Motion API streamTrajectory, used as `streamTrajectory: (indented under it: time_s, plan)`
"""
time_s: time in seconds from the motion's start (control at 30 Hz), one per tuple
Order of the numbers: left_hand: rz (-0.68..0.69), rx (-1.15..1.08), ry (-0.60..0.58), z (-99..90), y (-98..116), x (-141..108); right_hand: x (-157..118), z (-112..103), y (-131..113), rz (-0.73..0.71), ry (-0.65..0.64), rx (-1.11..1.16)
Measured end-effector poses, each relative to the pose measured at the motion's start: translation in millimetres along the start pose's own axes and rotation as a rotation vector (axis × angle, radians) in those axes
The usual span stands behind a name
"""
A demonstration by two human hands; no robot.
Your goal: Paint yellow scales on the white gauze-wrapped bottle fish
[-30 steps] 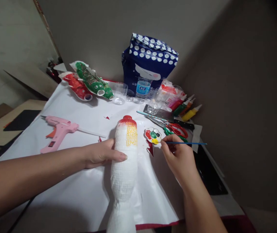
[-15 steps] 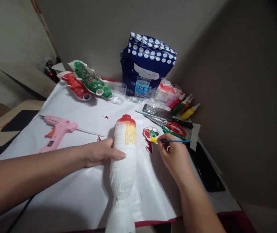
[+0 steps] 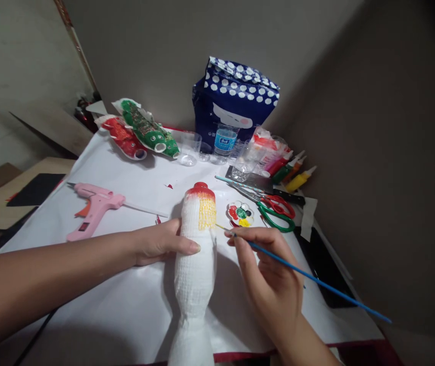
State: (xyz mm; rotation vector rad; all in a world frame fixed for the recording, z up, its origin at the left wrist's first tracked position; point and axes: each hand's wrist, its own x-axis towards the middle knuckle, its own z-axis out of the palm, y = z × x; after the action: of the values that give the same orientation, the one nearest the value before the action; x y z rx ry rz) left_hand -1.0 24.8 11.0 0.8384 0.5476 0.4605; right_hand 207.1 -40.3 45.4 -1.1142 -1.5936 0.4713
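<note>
My left hand [image 3: 164, 242] is wrapped round a white cloth-covered bottle shape [image 3: 195, 274], its thumb lying across the front. The far end of this shape is red, with a patch of yellow strokes below on the right side. Between thumb and fingers, my right hand [image 3: 271, 269] pinches a thin blue paintbrush [image 3: 316, 279]. The brush tip is at the right edge of the yellow patch; whether it touches I cannot tell. Just beyond that hand lies a flower-shaped paint palette [image 3: 251, 209] with red, green, black and yellow paint.
A pink glue gun [image 3: 97, 201] lies on the left. Green and red painted fish [image 3: 147, 129] sit at the back left. Clear cups [image 3: 190, 147] stand before a blue bag [image 3: 236, 96]. Scissors [image 3: 278, 208], paint bottles [image 3: 301, 179] and a black phone-like slab [image 3: 324, 274] are on the right.
My right hand has brought the brush from the palette's yellow paint leftward to the side of the white shape. My left hand keeps its hold. The view has shifted slightly.
</note>
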Motion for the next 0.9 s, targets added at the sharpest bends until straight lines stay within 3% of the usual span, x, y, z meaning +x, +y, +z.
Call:
streamTrajectory:
  time_s: [0.17, 0.57, 0.9]
  plan:
    - [0.013, -0.005, -0.018, 1.1, -0.4, -0.4, -4.1, 8.1, -0.7, -0.056, -0.048, 0.041]
    - [0.013, 0.017, 0.045, 3.0, -1.3, 0.0, -5.6, 11.2, 0.1, 0.028, -0.054, 0.068]
    - [0.033, 0.016, 0.029, 2.9, -2.8, 0.4, -4.1, 13.3, 2.2, 0.020, -0.066, 0.053]
